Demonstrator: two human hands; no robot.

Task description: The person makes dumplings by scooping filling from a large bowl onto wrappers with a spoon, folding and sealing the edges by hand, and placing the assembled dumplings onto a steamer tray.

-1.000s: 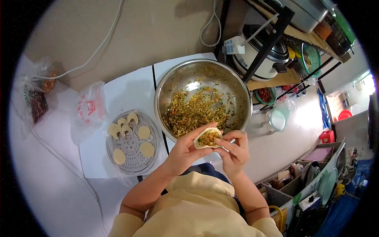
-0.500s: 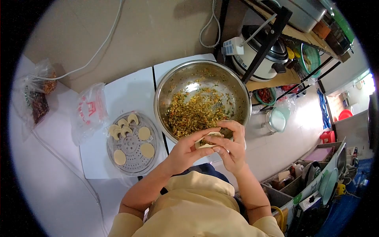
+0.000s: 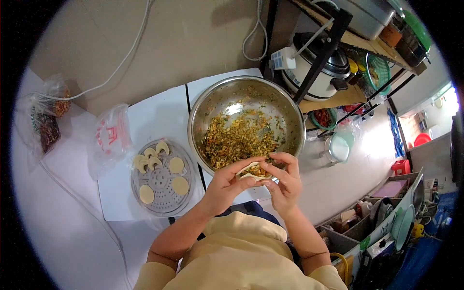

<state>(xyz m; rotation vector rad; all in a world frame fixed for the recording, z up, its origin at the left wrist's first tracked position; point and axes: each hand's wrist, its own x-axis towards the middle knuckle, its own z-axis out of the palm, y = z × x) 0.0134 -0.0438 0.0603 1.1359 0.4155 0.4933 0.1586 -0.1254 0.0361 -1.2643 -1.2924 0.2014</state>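
Observation:
Between my hands, at the near edge of a large steel bowl (image 3: 293, 140), is a round dough wrapper (image 3: 252, 177) with chopped filling in it. My left hand (image 3: 226, 186) cups the wrapper from the left, thumb below and fingers along its far side. My right hand (image 3: 285, 181) holds its right side, with fingertips at the rim and over the filling. The wrapper is bent upward around the filling, and the filling still shows. Chopped yellow and green filling (image 3: 237, 137) lies in the bowl. Left of the bowl, a round perforated tray (image 3: 162, 195) bears flat dough rounds (image 3: 180, 185) and several folded crescents (image 3: 163, 147).
A crumpled plastic bag (image 3: 112, 135) lies left of the tray, with bagged food (image 3: 46, 130) farther left. Behind the bowl to the right, a rack (image 3: 333, 104) holds a large cooker (image 3: 314, 77). Organizer boxes (image 3: 345, 241) stand at the lower right.
The wrapper was spread wider a second ago and is now bent narrower between my hands. My right fingers moved over the filling, then back toward the rim. The view has shifted slightly.

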